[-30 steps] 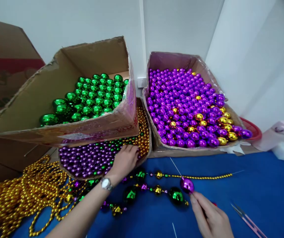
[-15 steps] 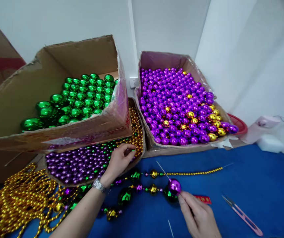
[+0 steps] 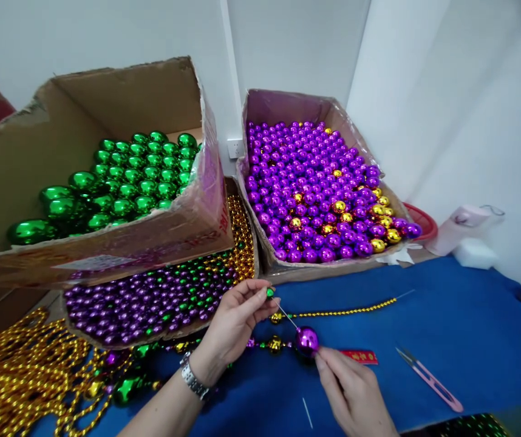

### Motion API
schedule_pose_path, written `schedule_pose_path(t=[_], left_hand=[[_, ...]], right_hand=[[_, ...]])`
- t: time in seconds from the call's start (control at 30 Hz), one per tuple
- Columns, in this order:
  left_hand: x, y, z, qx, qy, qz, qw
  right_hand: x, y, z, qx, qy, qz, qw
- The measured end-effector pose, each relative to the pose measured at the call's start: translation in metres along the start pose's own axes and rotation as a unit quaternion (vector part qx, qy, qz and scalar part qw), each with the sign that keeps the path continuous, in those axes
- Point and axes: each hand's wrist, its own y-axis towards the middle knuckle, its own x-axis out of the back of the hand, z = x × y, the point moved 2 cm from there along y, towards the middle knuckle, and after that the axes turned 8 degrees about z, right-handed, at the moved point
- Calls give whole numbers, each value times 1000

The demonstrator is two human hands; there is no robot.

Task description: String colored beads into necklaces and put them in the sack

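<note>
Blue cloth (image 3: pixel 447 328) covers the work surface; the purple ball (image 3: pixel 306 340) serves as landmark. My right hand (image 3: pixel 354 397) lies just below and right of it, thumb and forefinger tips pressed against its lower right side, so the ball is pinched. A thin needle (image 3: pixel 283 311) rises from the ball up and to the left. At the needle's upper end my left hand (image 3: pixel 235 321) pinches a small green bead (image 3: pixel 269 292) between thumb and forefinger; a metal watch (image 3: pixel 193 380) sits on that wrist.

Left of the ball, a strung run of gold and purple beads (image 3: pixel 273 345) lies on the cloth, touching or nearly touching it. Above and right, a thin gold bead strand (image 3: pixel 347 311) lies flat. Just right, a small red tag (image 3: pixel 360 356); farther right, pink-handled snips (image 3: pixel 429 379).

Above and left: shallow tray of small purple, green and gold beads (image 3: pixel 151 300), and over it a cardboard box of green balls (image 3: pixel 119 182). Directly above: a cardboard box of purple balls (image 3: pixel 315 188) with some gold mixed in. Far left: a heap of gold bead strands (image 3: pixel 23 376).

Room: white walls (image 3: pixel 447 109) behind the boxes, with a wall socket (image 3: pixel 234 147) between them.
</note>
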Motion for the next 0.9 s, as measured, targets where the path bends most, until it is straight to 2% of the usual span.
schedule_pose_path(t=[0.13, 0.27, 0.43, 0.53, 0.63, 0.73, 0.83, 0.9], left_hand=[[-3, -1, 0, -21, 19, -5, 1000], [-10, 1, 1, -52, 79, -11, 995], [-35, 12, 12, -56, 114, 42, 991], [-50, 18, 26, -49, 105, 65, 991], [-61, 23, 46, -39, 123, 74, 989], [-66, 31, 69, -25, 184, 96, 978], [-64, 44, 86, -47, 301, 126, 944], [-60, 52, 93, -70, 368, 145, 916]], right_hand=[[-1, -1, -2, 1, -7, 7, 1000], [7, 2, -7, -3, -40, -3, 999], [30, 8, -22, -53, -84, -5, 995], [36, 4, -32, -87, -77, -14, 993], [26, -5, -44, -135, -54, -11, 989], [6, -12, -56, -145, -36, 4, 989], [-7, -14, -67, -146, -39, -5, 989], [-6, -12, -74, -152, -39, -17, 987]])
